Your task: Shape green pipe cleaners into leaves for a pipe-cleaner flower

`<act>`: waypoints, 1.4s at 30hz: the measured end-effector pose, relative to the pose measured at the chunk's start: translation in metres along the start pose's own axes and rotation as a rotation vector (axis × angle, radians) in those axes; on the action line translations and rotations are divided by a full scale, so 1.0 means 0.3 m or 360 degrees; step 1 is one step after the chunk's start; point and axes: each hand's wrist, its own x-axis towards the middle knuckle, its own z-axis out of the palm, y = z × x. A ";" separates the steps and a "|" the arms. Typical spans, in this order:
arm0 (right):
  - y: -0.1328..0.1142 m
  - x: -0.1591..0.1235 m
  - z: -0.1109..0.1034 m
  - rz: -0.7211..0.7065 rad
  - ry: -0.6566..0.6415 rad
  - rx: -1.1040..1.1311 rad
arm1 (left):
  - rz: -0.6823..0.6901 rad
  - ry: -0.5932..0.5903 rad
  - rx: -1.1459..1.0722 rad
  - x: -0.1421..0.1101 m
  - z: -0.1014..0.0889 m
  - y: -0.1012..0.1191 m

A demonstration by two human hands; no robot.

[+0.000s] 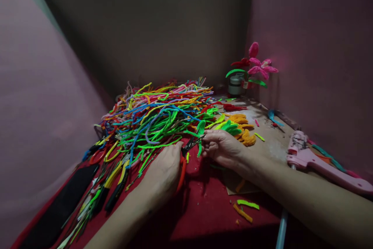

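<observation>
My left hand (164,167) is closed around red-handled pliers (182,173), and their dark jaws point right. The jaw tips meet a green pipe-cleaner piece (201,128) that has a looped, leaf-like top and a tail hanging below. My right hand (220,146) pinches this green piece from the right, close to the jaws. Whether the jaws are closed on it I cannot tell. Behind both hands spreads a large heap of multicoloured pipe cleaners (166,117). Orange pipe-cleaner loops (247,138) lie just beyond my right hand.
A pink glue gun (314,161) with a glue stick lies at right. Yellow-and-black pliers (118,179) and a black flat object (61,206) are at left on red cloth (210,214). A pink pipe-cleaner flower (262,67) stands by a small jar (234,85) at the back.
</observation>
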 end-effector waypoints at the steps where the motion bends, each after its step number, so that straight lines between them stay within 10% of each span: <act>1: 0.001 -0.001 0.001 0.0001 -0.0008 0.0001 | 0.0002 0.0003 -0.0004 0.005 0.003 0.003; 26: 0.048 0.021 -0.015 0.0145 0.0045 -0.0200 | -0.0219 -0.0628 0.0544 0.014 -0.053 0.075; 38: 0.049 0.025 -0.025 -0.0158 -0.0057 -0.0733 | -0.0328 -0.0598 0.0434 0.001 -0.110 -0.088; 42: 0.051 0.014 -0.018 -0.0210 -0.0082 -0.0835 | -0.0201 -0.0261 0.0049 0.044 -0.135 -0.069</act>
